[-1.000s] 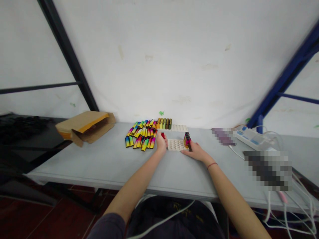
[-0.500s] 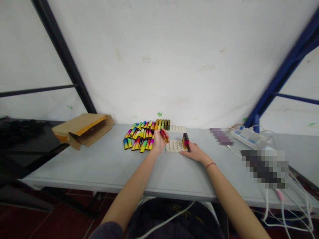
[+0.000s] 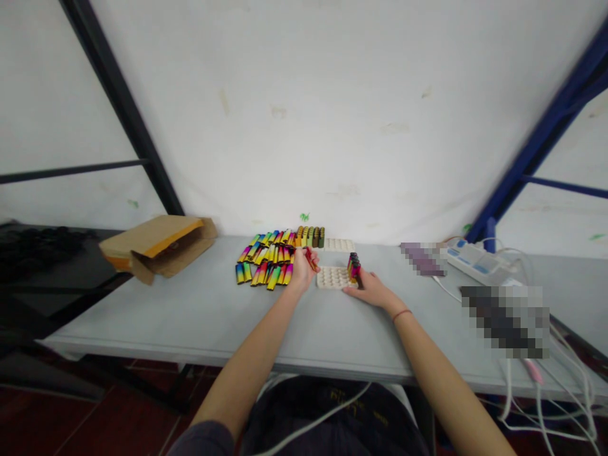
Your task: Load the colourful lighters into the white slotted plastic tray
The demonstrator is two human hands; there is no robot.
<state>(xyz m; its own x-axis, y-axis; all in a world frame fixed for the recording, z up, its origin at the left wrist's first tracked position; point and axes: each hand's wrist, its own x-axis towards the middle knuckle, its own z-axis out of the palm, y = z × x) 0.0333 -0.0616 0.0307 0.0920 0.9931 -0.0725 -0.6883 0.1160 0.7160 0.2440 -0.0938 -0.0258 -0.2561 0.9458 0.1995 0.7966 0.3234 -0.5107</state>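
While the left hand [image 3: 302, 271] is gripping at least one red lighter [image 3: 311, 259] mid-frame, the right hand [image 3: 373, 289] is touching the tray [image 3: 331, 277], its closure unclear; only one row [image 3: 353, 266] is standing there, loose lighters [image 3: 272, 254] lying left of centre.

An open brown cardboard box [image 3: 154, 244] with an orange-yellow strip rests on the grey tabletop [image 3: 190, 316], well left of the left-hand fingers [image 3: 316, 261]. A white power strip with blue parts [image 3: 477, 263] sits well right of the right-hand fingers [image 3: 352, 292]. Between that strip and those fingers lies a flat purple item [image 3: 424, 259], partly pixelated. Farther right, nearer the front edge, is a dark pixelated item [image 3: 501, 320] beside white cables [image 3: 509, 386]. Behind the fingers, a white wall [image 3: 304, 114] stands between a black post [image 3: 105, 76], left, and a blue post [image 3: 532, 149], right.
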